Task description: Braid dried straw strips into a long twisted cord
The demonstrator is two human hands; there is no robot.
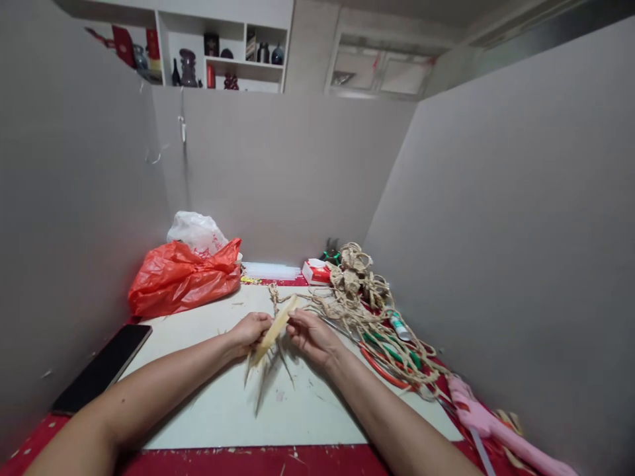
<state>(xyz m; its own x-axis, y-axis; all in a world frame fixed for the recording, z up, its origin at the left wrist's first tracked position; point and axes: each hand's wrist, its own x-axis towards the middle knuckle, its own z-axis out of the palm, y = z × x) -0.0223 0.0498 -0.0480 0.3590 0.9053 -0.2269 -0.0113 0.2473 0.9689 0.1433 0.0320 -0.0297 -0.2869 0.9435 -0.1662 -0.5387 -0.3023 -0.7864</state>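
Note:
Over the middle of a pale board [238, 423], a flat yellowish strip [274, 332] slants between my two hands. My left hand [251, 332] is closed around its lower part and a bundle of thin, dry strands [262, 380] that hang and fan out below. The fingers of my right hand [311, 336] pinch the strip near its upper end. Just beyond the hands, a braided cord [274, 297] lies on the board; whether it joins the held bundle is hidden.
Tangled rope [352, 291] with red- and green-handled tools lies right. A red bag [186, 277] and black phone [102, 370] sit left. Behind are a tissue box [316, 272] and clear sticks [270, 271]. A pink glue gun [489, 420] rests at front right. Grey partitions enclose the table.

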